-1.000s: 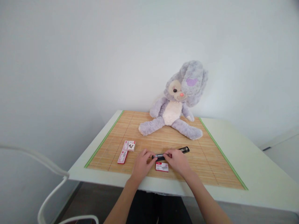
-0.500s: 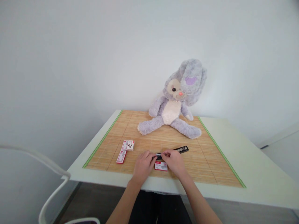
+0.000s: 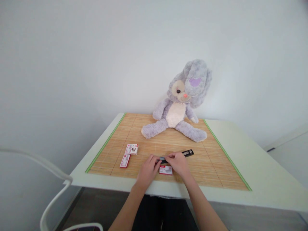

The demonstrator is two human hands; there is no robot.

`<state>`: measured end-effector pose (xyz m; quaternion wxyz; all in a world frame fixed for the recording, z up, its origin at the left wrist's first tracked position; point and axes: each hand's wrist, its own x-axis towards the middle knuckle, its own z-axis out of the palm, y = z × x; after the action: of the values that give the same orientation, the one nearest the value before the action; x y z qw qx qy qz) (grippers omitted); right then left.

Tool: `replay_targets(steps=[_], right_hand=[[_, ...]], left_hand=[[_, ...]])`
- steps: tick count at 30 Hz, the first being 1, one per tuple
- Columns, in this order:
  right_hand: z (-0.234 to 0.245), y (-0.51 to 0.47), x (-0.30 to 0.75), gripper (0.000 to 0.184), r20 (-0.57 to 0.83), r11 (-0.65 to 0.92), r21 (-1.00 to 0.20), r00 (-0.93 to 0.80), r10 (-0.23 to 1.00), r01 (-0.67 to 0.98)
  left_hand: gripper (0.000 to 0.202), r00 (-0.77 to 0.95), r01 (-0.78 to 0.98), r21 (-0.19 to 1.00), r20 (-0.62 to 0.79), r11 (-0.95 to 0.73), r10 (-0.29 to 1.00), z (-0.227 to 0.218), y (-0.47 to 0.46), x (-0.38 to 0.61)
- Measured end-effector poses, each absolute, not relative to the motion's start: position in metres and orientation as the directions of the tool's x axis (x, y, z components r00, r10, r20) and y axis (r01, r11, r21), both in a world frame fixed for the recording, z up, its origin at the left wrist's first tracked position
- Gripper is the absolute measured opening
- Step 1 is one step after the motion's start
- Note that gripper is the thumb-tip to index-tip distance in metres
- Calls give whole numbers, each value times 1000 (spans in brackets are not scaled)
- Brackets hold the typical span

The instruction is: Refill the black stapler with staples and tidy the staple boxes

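Black stapler (image 3: 189,153) lies on mat (image 3: 149,147) nr box (image 3: 166,170). My L hand (image 3: 147,170) pinches its L end, R hand (image 3: 179,163) its middle, both nearly closed; best brace L, align w/ R.

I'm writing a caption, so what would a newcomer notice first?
A large lavender plush toy sits at the far side of the bamboo mat. Nearer, the left hand and right hand are on what looks like an opened black stapler, beyond a red-and-white box.

L hand (image 3: 148,168) & R hand (image 3: 179,163) at long blk item (image 3: 189,153); red/wht box (image 3: 166,170) nr, plush bunny (image 3: 176,114) behind.
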<state>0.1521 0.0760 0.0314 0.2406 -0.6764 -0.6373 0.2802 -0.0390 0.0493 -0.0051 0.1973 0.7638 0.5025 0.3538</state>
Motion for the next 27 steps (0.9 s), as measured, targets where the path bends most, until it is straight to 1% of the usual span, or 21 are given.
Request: replay_targets(steps=[6,12,15,21,27], right_hand=[[35,78,151,31,-93,-90,-669,37,995,738],[35,79,150,33,-97,-92,-666,37,995,740],[34,79,150,32,-91,-92,-670,42,995,737],[32,80,148,33,-78,-87,-676,46,996,732],[32,79,147,36,-53,-70,-690,47,998,720]], left_hand=[[18,237,639,653,337,-407,911,-6,50,-39],[17,233,618,665,355,-420,905,-5,49,-40],[17,238,604,672,362,-429,901,-4,49,-40],[16,228,631,658,350,-412,909,-8,49,-39],[16,219,604,683,353,-411,909,-8,49,-41]])
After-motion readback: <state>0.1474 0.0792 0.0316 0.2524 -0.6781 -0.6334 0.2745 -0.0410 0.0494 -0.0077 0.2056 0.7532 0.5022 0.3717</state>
